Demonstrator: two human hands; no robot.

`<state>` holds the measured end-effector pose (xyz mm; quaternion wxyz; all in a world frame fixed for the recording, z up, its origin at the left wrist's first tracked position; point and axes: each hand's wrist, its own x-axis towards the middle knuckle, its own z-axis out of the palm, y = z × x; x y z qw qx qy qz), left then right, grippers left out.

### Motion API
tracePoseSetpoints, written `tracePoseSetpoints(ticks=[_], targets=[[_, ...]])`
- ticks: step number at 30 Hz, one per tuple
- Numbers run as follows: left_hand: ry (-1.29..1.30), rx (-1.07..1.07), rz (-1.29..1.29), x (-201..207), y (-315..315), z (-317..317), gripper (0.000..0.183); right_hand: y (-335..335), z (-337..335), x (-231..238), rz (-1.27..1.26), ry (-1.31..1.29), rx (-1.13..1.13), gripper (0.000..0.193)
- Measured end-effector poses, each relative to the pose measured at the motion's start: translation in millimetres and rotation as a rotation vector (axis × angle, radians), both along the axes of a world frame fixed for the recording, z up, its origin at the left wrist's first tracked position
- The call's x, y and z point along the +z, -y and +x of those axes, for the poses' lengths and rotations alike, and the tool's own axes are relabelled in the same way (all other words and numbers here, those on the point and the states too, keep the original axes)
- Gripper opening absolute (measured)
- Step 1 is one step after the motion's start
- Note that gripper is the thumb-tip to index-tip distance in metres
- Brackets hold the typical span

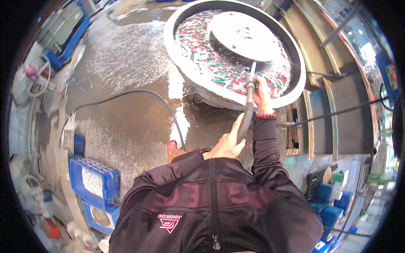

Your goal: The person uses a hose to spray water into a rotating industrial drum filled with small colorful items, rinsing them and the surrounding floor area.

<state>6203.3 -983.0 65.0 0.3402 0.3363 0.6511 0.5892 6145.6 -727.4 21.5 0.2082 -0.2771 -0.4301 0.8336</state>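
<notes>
My right hand point(262, 95), with a red bead bracelet at its wrist, is closed round the front end of a grey hose point(249, 107) by its metal fitting and blue valve handle. Lower down, near my jacket, my left hand point(225, 145) grips the same hose, its index finger lying along it. A white jet of water point(253, 66) leaves the hose end toward a large round tub point(298, 86) with a thick white rim. Many small red, green and white pieces point(202, 50) lie in the tub, around a big white disc point(242, 36). Spray blurs the spot where the jet lands.
White foam point(122, 50) covers much of the wet floor point(143, 114). A thin black cable point(139, 91) curves across it, left of my red shoe point(171, 146). Blue crates point(96, 179) stand at lower left. Wood-edged dark troughs point(350, 126) line the right, with blue containers point(329, 194) below.
</notes>
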Motion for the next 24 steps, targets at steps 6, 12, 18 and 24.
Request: tracePoseSetpoints(ticks=[6, 12, 18, 24], targets=[[0.090, 0.041, -0.179, 16, 25, -24, 0.081, 21, -28, -34, -0.298, 0.057, 0.170, 0.020], [-0.121, 0.197, 0.009, -10, 47, -43, 0.080, 39, -62, -52, -0.323, 0.072, 0.182, 0.010], [0.098, 0.209, 0.066, -10, 89, -94, 0.073, 104, -134, -11, -0.154, 0.155, 0.175, 0.009], [0.130, 0.279, 0.144, -12, 162, -159, 0.070, 171, -203, -2, 0.071, 0.175, 0.148, 0.011]])
